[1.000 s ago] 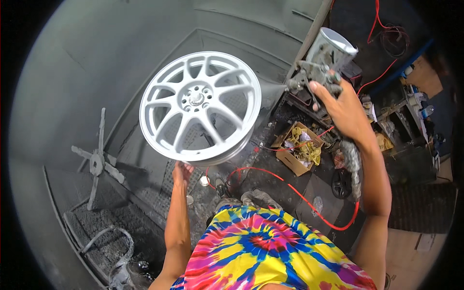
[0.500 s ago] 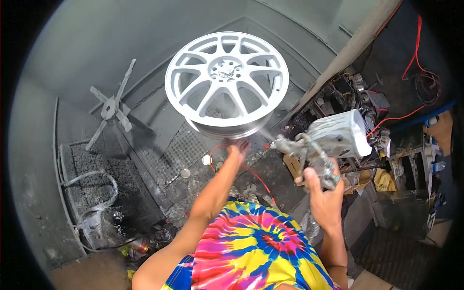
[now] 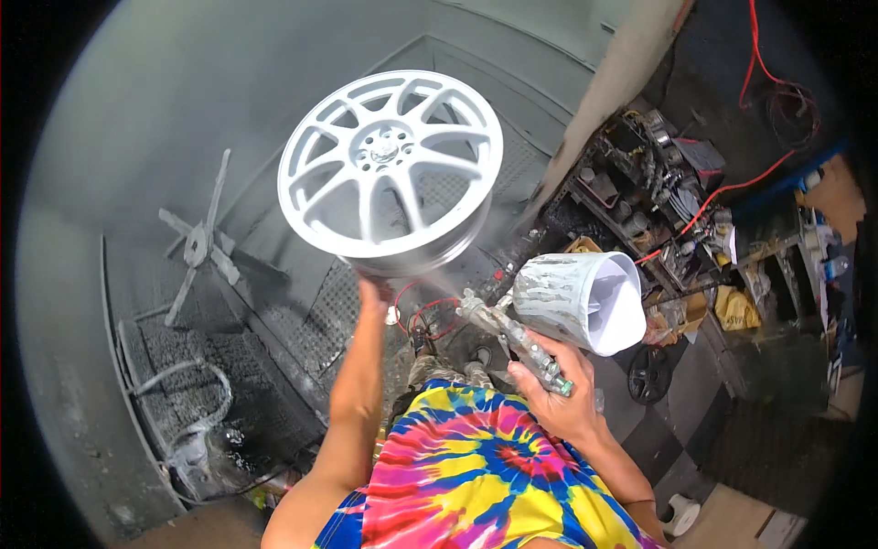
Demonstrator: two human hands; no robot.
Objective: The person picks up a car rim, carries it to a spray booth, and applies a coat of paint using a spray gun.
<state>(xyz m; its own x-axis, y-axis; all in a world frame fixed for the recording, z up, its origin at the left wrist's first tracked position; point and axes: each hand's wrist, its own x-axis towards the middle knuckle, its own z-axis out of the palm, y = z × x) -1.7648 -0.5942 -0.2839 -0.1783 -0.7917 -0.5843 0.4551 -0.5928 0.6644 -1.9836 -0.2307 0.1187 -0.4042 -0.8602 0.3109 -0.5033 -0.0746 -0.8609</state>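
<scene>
A white multi-spoke car wheel (image 3: pixel 384 151) is raised face up in front of me, tilted a little. My left hand (image 3: pixel 371 295) reaches up to the underside of its near edge; the fingers are hidden or blurred there. In my right hand (image 3: pixel 560 389) is a paint-crusted spray gun (image 3: pixel 508 331), gripped by its handle. Its nozzle points up and left at the wheel's lower side, and a pale mist drifts between them. A large paint-streaked cup (image 3: pixel 558 297) with white inside sits on the gun's right side.
A grey cross-shaped stand (image 3: pixel 197 245) is at the left, above a coated box with a curved pipe (image 3: pixel 215 389). Cluttered shelves (image 3: pixel 631 201) stand at the right behind a post (image 3: pixel 608 101). A red hose (image 3: pixel 722 192) hangs there. A dark wheel (image 3: pixel 650 373) lies below.
The spray gun and my right hand have moved left and lower, with the cup turned more toward me. The wheel appears shifted left and turned; my left hand has shifted left with it.
</scene>
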